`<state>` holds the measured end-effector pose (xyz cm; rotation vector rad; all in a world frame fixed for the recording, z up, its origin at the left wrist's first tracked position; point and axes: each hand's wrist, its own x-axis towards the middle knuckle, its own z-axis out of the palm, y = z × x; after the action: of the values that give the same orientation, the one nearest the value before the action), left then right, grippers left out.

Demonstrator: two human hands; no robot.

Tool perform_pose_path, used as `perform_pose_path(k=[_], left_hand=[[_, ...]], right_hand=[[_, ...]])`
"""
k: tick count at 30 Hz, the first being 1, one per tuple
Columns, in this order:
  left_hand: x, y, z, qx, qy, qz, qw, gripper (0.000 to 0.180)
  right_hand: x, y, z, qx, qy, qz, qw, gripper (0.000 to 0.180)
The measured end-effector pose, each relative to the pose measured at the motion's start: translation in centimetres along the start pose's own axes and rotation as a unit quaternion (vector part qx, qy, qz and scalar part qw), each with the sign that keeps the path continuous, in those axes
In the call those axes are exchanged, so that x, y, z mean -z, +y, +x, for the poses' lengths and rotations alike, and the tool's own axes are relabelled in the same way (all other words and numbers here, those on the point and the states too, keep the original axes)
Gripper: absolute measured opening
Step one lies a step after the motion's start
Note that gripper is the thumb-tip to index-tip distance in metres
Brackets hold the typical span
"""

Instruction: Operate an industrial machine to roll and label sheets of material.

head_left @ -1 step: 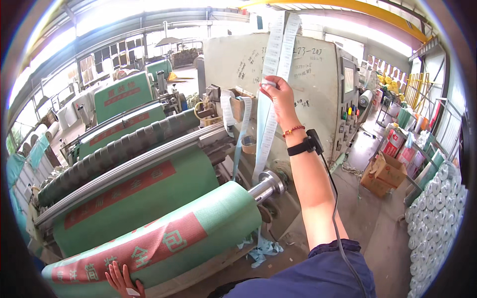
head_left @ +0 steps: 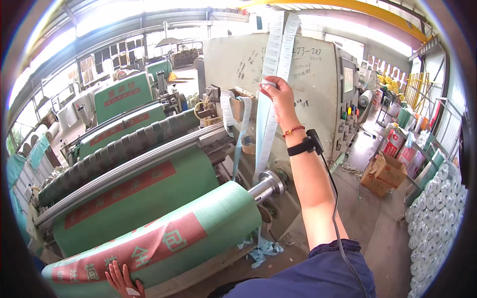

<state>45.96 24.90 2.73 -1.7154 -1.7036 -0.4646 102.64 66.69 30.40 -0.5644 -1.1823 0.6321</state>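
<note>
Nearest, the left hand (head_left: 123,282) lies with its fingers extended on the green roll (head_left: 231,208), whose right edge meets a metal shaft (head_left: 268,187). Beyond, the right hand's (head_left: 279,98) grip pinches the paper label strips (head_left: 272,55) before the pale cabinet (head_left: 318,84), which blocks the way ahead. Rightward, floor (head_left: 365,218) runs past stacked wrapped rolls (head_left: 435,221), then a cardboard box (head_left: 383,174).

Industrial hall has grey-brown floor (head_left: 380,238), pale ribbed metal wall (head_left: 451,107) at right, yellow metal-bar frame (head_left: 418,89) near it, long yellow overhead beam (head_left: 343,6), glaring white light (head_left: 360,37) up high.
</note>
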Motion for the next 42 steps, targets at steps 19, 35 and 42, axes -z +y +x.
perform_pose_path(k=[19,35,42], left_hand=[[-2.8,-1.8,-1.0,0.03,0.023,-0.057,0.998,0.058],[-1.5,-3.3,-3.1,0.054,0.003,-0.077,0.996,0.066],[-0.6,-2.7,-1.7,0.039,-0.062,-0.12,0.99,0.061]], right_hand=[[-9.9,5.2,-33.8,0.319,-0.399,-0.259,0.82,0.042],[-8.5,2.2,-37.0,0.334,-0.555,-0.317,0.693,0.036],[-11.2,0.4,-40.3,0.167,-0.336,-0.302,0.876,0.027]])
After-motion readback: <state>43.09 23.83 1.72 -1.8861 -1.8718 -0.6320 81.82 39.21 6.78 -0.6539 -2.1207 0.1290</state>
